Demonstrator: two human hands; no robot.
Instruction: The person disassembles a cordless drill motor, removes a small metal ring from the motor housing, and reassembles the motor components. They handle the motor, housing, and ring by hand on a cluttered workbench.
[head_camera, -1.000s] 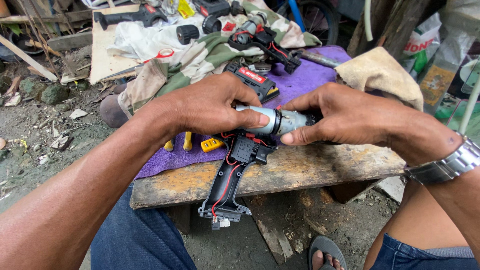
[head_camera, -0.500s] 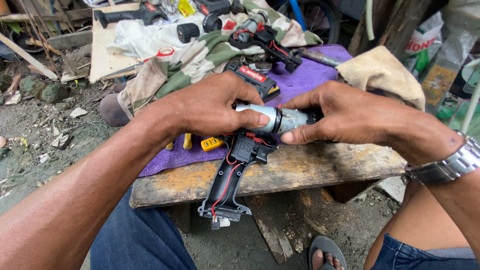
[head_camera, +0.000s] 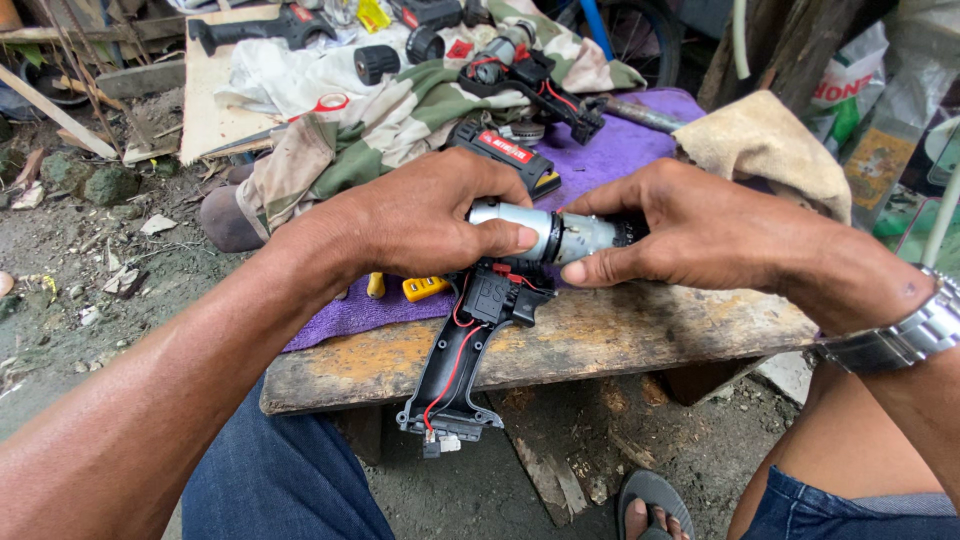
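My left hand (head_camera: 425, 215) grips the silver motor (head_camera: 515, 228) of an opened cordless drill. My right hand (head_camera: 700, 225) holds the grey gearbox end (head_camera: 590, 236) of the same assembly, thumb underneath. Both hands keep the motor and gearbox level above a worn wooden plank (head_camera: 600, 335). Below them the black half-shell handle (head_camera: 460, 365) of the drill hangs down over the plank's front edge, with red and black wires (head_camera: 450, 375) running inside it. A metal watch (head_camera: 905, 335) sits on my right wrist.
A purple cloth (head_camera: 620, 150) covers the plank's far part, with a black and red battery pack (head_camera: 505, 152), a yellow part (head_camera: 425, 288) and another dismantled drill (head_camera: 520, 70) on camouflage fabric (head_camera: 390, 115). A tan rag (head_camera: 765, 140) lies at right. Dirt ground and stones are at left.
Both hands keep their hold on the motor and gearbox; the fingers shift only slightly and the assembly stays in place.
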